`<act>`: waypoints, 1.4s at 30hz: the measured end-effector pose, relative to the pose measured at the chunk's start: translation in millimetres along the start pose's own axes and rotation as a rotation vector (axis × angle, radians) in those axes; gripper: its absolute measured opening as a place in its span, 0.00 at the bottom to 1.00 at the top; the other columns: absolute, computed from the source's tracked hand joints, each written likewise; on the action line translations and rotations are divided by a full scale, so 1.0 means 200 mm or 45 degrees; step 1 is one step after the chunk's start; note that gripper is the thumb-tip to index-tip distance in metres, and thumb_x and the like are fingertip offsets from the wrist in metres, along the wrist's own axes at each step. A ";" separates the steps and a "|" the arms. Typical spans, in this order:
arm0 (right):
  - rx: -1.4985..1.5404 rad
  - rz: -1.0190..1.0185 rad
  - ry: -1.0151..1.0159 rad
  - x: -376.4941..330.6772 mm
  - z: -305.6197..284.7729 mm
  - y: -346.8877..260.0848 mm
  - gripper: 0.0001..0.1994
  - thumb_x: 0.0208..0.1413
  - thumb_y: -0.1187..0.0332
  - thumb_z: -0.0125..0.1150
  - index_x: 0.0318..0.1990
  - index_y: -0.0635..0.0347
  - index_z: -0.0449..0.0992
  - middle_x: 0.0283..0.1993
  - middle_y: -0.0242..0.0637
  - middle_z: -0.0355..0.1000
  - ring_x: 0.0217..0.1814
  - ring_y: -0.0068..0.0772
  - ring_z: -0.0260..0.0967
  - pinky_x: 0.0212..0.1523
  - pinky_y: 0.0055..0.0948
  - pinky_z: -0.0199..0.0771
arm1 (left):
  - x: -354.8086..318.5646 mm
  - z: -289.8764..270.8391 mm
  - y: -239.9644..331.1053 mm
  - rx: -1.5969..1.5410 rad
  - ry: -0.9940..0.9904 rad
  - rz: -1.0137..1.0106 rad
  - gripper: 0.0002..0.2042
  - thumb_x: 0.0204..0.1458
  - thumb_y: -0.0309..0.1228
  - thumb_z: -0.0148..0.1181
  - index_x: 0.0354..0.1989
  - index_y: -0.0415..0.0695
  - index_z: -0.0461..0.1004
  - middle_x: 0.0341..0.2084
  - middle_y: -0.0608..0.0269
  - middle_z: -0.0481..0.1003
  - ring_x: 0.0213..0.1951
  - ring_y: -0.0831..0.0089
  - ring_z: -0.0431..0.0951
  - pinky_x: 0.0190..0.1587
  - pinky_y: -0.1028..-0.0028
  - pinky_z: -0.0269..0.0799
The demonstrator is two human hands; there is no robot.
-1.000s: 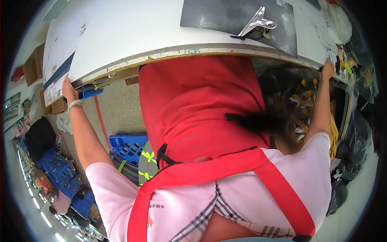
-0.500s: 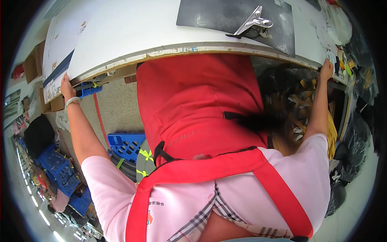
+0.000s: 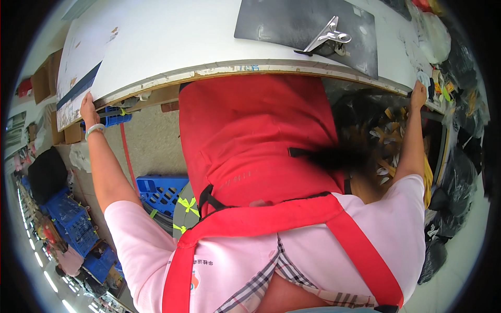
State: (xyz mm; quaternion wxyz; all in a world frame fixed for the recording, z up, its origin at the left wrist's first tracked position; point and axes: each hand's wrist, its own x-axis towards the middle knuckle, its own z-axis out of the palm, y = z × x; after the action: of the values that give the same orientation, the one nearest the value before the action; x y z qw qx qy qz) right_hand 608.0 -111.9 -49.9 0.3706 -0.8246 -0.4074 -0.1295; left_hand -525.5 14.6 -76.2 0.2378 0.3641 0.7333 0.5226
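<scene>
A white-topped table stretches across in front of me. At its left end my left hand is closed on the near edge, with a bracelet on the wrist. Far to the right, my right hand grips the same edge close to the other corner. Some of the fingers of both hands are hidden at the edge. On the tabletop, right of the middle, lies a dark grey mat. A silver metal clip rests on it, with a small dark item partly under the clip. A dark blue strip lies near my left hand.
A blue plastic crate and a round grey thing with yellow-green ties stand on the floor, left of my red apron. Blue crates are stacked farther left. Black plastic bags crowd the right side, and scraps lie under the table.
The view has shifted slightly, so the table edge and both hands appear a little lower. Both hands keep their places on the edge.
</scene>
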 end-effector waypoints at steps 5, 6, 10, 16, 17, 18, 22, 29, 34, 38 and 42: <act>0.177 -0.175 0.191 -0.08 -0.05 -0.45 0.19 0.56 0.53 0.61 0.45 0.59 0.78 0.41 0.41 0.77 0.44 0.36 0.73 0.48 0.34 0.70 | -0.07 -0.06 0.02 -0.002 -0.007 0.029 0.20 0.55 0.34 0.61 0.52 0.34 0.73 0.46 0.56 0.77 0.48 0.70 0.74 0.53 0.73 0.67; 0.394 -0.190 -0.067 -0.16 -0.02 -0.68 0.18 0.57 0.55 0.61 0.44 0.60 0.78 0.38 0.39 0.76 0.42 0.33 0.72 0.46 0.32 0.70 | -0.08 -0.11 0.03 0.015 0.009 -0.037 0.21 0.55 0.35 0.62 0.53 0.33 0.72 0.46 0.55 0.77 0.48 0.70 0.74 0.52 0.72 0.68; 0.541 -0.241 -0.920 -0.54 -0.07 -1.56 0.17 0.58 0.54 0.60 0.34 0.63 0.75 0.25 0.31 0.68 0.28 0.21 0.63 0.32 0.23 0.64 | -0.07 -0.19 0.03 0.089 0.026 -0.125 0.30 0.49 0.39 0.68 0.56 0.32 0.69 0.50 0.52 0.74 0.48 0.66 0.74 0.51 0.71 0.69; 0.301 -0.237 -1.363 -0.61 0.07 -1.83 0.18 0.58 0.54 0.60 0.26 0.59 0.73 0.20 0.25 0.64 0.23 0.16 0.58 0.24 0.20 0.57 | -0.12 -0.15 0.15 0.359 -0.139 -0.046 0.39 0.42 0.50 0.70 0.57 0.32 0.68 0.51 0.44 0.73 0.53 0.59 0.73 0.56 0.66 0.66; 0.333 -0.206 -1.388 -0.61 0.09 -1.82 0.17 0.57 0.55 0.61 0.26 0.59 0.73 0.20 0.24 0.64 0.23 0.15 0.58 0.24 0.20 0.57 | -0.13 -0.14 0.18 0.450 -0.189 -0.027 0.39 0.42 0.51 0.70 0.57 0.32 0.69 0.51 0.44 0.73 0.53 0.58 0.73 0.55 0.66 0.67; 0.365 -0.171 -1.410 -0.61 0.10 -1.81 0.16 0.57 0.56 0.62 0.26 0.58 0.73 0.21 0.24 0.64 0.23 0.15 0.58 0.24 0.19 0.57 | -0.13 -0.14 0.22 0.515 -0.252 -0.031 0.41 0.41 0.53 0.70 0.57 0.32 0.69 0.51 0.45 0.73 0.52 0.59 0.74 0.54 0.66 0.68; 0.173 -0.138 -1.459 -0.58 0.07 -1.85 0.13 0.55 0.58 0.61 0.27 0.58 0.74 0.26 0.26 0.68 0.27 0.16 0.61 0.28 0.20 0.62 | -0.19 -0.14 0.42 0.567 -0.558 -0.232 0.46 0.35 0.60 0.70 0.55 0.30 0.71 0.48 0.44 0.74 0.46 0.61 0.77 0.45 0.68 0.74; 0.245 -0.155 -1.701 -0.51 0.02 -2.10 0.08 0.55 0.65 0.57 0.27 0.57 0.70 0.50 0.36 0.71 0.47 0.23 0.66 0.43 0.24 0.67 | 0.00 -0.18 0.31 0.893 -0.665 -0.001 0.50 0.29 0.62 0.71 0.53 0.26 0.70 0.48 0.39 0.73 0.46 0.54 0.76 0.46 0.66 0.72; 0.495 -0.117 -1.930 -0.68 -0.02 -2.64 0.06 0.56 0.68 0.54 0.37 0.60 0.72 0.50 0.38 0.71 0.46 0.25 0.69 0.48 0.30 0.75 | -0.02 -0.20 0.34 0.519 -0.716 -0.045 0.41 0.32 0.57 0.73 0.46 0.30 0.75 0.37 0.52 0.76 0.36 0.65 0.77 0.36 0.73 0.72; 0.450 -0.658 -1.986 -1.02 0.13 -3.11 0.11 0.53 0.67 0.59 0.42 0.63 0.74 0.38 0.29 0.71 0.41 0.18 0.66 0.44 0.21 0.67 | -0.08 -0.21 0.39 0.307 -0.780 -0.170 0.34 0.42 0.54 0.69 0.48 0.35 0.76 0.33 0.59 0.78 0.29 0.74 0.76 0.29 0.79 0.70; 0.205 -1.079 -2.024 -1.33 0.28 -3.54 0.12 0.53 0.64 0.60 0.41 0.61 0.76 0.34 0.29 0.71 0.38 0.19 0.65 0.43 0.22 0.65 | -0.11 -0.21 0.40 0.334 -0.750 -0.121 0.33 0.46 0.57 0.64 0.46 0.36 0.77 0.25 0.65 0.74 0.23 0.81 0.70 0.24 0.84 0.65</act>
State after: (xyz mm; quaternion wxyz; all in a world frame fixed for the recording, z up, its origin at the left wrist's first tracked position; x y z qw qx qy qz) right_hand -109.4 53.0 132.7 -0.0422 -0.4234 -0.8206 0.3816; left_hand -519.3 -11.7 11.7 0.4149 0.4925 0.7104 0.2841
